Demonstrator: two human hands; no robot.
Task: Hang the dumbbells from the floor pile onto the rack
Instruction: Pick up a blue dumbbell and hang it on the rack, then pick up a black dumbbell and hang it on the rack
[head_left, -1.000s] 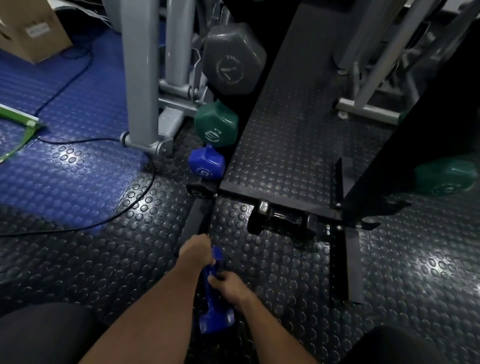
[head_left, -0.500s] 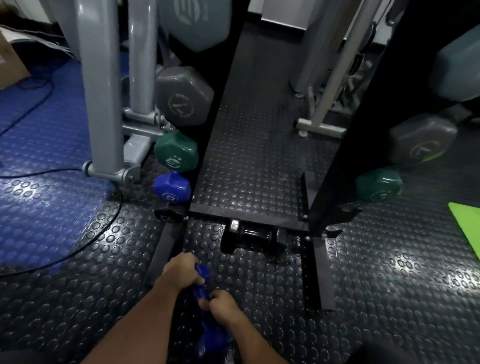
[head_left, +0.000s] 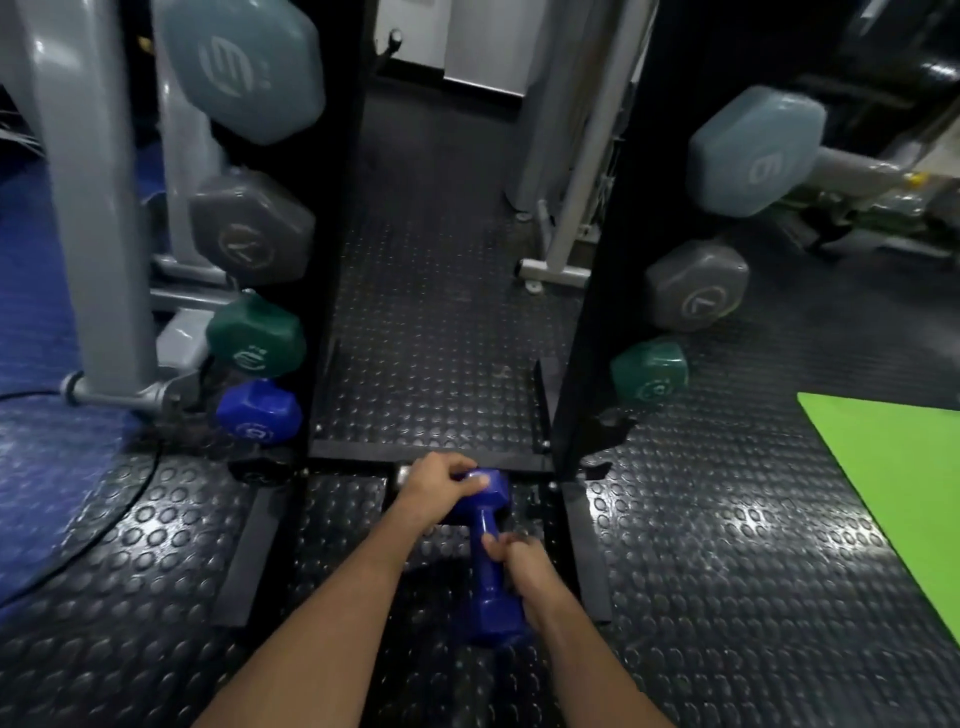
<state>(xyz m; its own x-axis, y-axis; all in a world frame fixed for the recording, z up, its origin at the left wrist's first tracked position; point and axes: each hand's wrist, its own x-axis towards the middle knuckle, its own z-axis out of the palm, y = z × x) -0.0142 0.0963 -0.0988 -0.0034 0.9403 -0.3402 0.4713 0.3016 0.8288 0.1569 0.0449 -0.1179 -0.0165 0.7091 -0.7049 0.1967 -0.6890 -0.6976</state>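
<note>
The blue dumbbell (head_left: 488, 561) is held in both hands low in the near centre, just in front of the base bar of the black rack (head_left: 592, 312), its far head up by the bar and its near head toward the person. Largest in view is the studded black rubber floor (head_left: 727, 545), with a blue floor section (head_left: 47, 457) at the left and a green mat (head_left: 893, 483) at the right. The rack's two dark uprights stand left and right of centre. On its left side hang, from far to near, a pale blue-grey dumbbell (head_left: 244, 67) with a round logo, a grey dumbbell (head_left: 252, 228) marked "7", a green dumbbell (head_left: 254, 338) and a small blue racked dumbbell (head_left: 258, 411); their smaller markings are too blurred to read. On the right side hang a pale one marked "9" (head_left: 753, 156), a grey one marked "7" (head_left: 696, 291) and a green one (head_left: 649, 370). A grey machine frame (head_left: 88, 208) stands at the far left. The left hand (head_left: 436, 480) curls over the held dumbbell's far head; the right hand (head_left: 511, 558) wraps its handle.
</note>
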